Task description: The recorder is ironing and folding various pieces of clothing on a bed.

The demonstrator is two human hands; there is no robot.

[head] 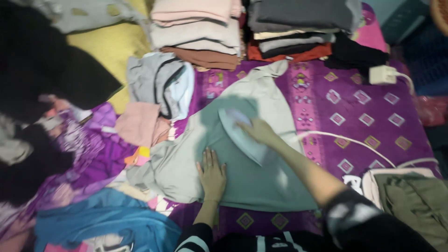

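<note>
A pale, light-coloured electric iron (240, 133) sits soleplate-down on a sage-green garment (242, 168), its pointed nose aimed toward the upper left and its body blurred. Its white cord (347, 140) trails off to the right in a long curve across the purple patterned cloth. The garment is spread out mostly flat, wide and smooth along the near edge, with a paler beige-grey part running up toward the stacked clothes at the far side. Its left end is bunched into soft folds and creases, where it overlaps a heap of mixed laundry. The iron rests near the garment's middle, slightly toward the upper half.
</note>
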